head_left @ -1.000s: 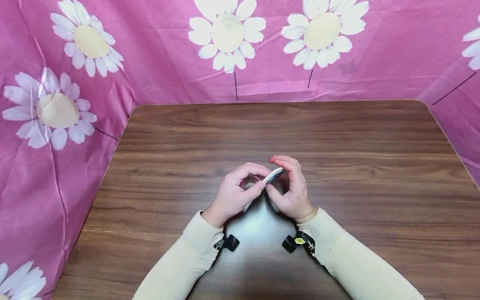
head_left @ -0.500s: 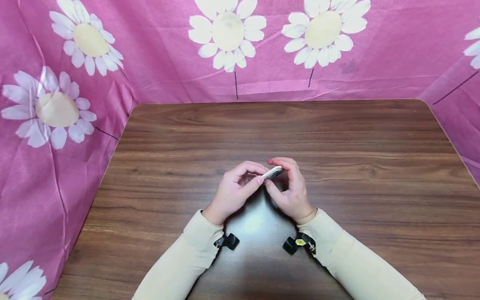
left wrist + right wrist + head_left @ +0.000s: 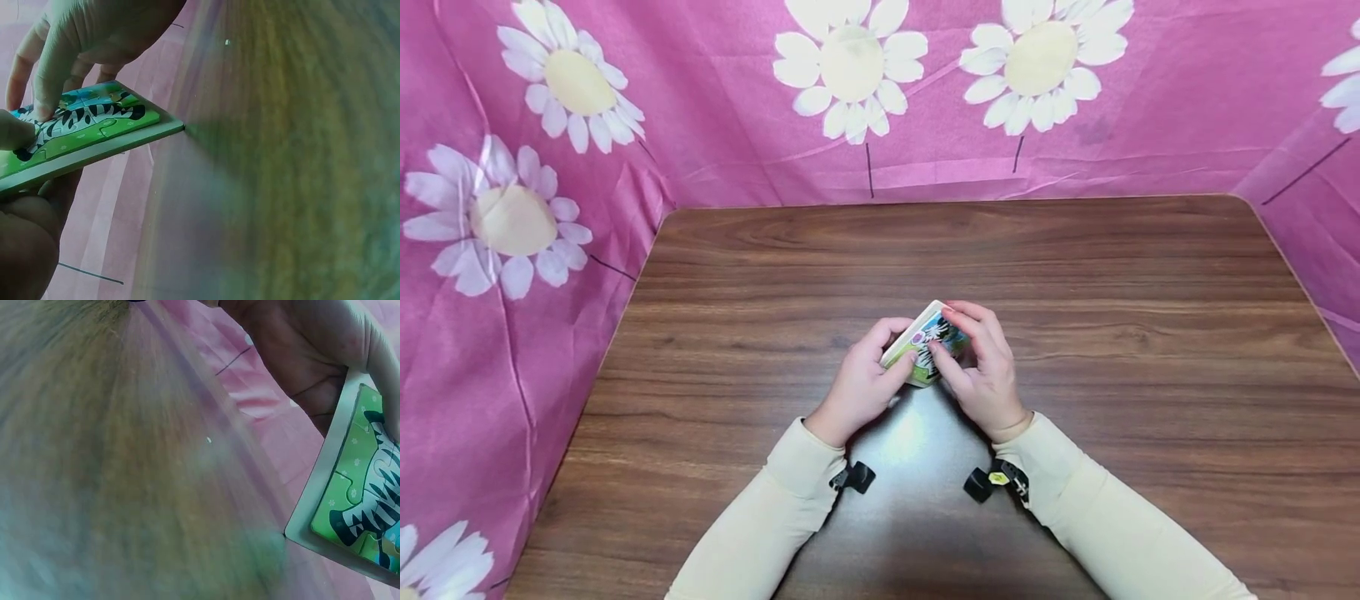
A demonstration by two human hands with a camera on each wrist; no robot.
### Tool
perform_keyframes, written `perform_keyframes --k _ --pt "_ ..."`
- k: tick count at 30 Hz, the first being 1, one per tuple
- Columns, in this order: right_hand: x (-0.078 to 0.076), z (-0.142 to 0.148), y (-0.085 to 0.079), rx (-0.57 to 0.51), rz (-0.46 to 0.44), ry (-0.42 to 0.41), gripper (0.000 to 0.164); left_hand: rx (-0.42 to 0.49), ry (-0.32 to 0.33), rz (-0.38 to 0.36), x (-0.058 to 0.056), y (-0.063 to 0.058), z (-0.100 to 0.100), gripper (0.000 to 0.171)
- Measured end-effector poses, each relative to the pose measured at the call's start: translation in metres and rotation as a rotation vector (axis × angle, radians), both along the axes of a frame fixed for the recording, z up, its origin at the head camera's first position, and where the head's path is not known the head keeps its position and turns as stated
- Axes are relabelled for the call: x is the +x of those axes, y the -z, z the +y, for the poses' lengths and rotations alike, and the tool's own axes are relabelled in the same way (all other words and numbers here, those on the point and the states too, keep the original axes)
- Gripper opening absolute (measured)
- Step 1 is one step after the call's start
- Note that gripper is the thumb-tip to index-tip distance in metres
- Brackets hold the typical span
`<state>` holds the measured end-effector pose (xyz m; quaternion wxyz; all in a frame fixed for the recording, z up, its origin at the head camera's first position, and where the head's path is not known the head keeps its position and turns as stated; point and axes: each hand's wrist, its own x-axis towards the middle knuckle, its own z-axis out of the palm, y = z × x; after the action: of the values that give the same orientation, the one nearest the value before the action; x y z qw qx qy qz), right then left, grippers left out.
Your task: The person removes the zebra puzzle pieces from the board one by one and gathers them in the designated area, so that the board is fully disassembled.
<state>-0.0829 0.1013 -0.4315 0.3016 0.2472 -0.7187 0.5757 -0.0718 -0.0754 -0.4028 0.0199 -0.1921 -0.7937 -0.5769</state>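
Observation:
A thin jigsaw puzzle board with a zebra picture is held up above the table, tilted so its picture face shows in the head view. Interlocking pieces on green and blue ground sit within a pale border. My left hand grips its left side, thumb on the face and fingers behind. On the right, my right hand holds it with the thumb on the zebra and the fingers at the far edge. The left wrist view shows the puzzle board from its side; part of the zebra is covered by fingers.
The wood-grain table stretches around both hands. A pink cloth with big white daisies hangs behind it and along the sides. Each wrist carries a small black camera on a strap, the left camera and the right camera.
The puzzle board has turned from almost edge-on to showing its picture face. My right fingers have shifted slightly up its far edge, and the left fingers have spread behind it.

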Motion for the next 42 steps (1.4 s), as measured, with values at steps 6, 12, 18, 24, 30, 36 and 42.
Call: perform_keyframes --k 6,12,18,24,30,36,42 --pt "0.002 -0.002 -0.004 0.043 -0.084 -0.011 0.04 -0.002 0.0 0.018 0.0 0.002 -0.001 0.031" --pt "0.006 -0.004 -0.008 -0.011 -0.17 -0.047 0.039 -0.015 -0.001 0.022 0.0 0.003 -0.001 0.031" --pt "0.003 0.0 -0.006 0.025 -0.173 -0.019 0.045 0.082 -0.02 -0.131 -0.002 0.008 0.0 0.033" --pt "-0.008 0.017 -0.001 0.252 -0.335 0.136 0.054 0.439 -0.154 -0.522 -0.011 0.023 -0.001 0.046" --pt "-0.017 0.032 0.004 0.556 -0.598 0.16 0.039 0.029 -0.064 -0.516 -0.012 0.015 -0.014 0.059" --pt "-0.023 0.042 0.003 0.587 -0.559 0.138 0.03 -0.485 -0.017 -0.266 -0.013 0.001 -0.027 0.049" --pt "-0.023 0.044 0.004 0.576 -0.531 0.106 0.027 -0.52 0.031 -0.267 -0.017 0.002 -0.03 0.039"
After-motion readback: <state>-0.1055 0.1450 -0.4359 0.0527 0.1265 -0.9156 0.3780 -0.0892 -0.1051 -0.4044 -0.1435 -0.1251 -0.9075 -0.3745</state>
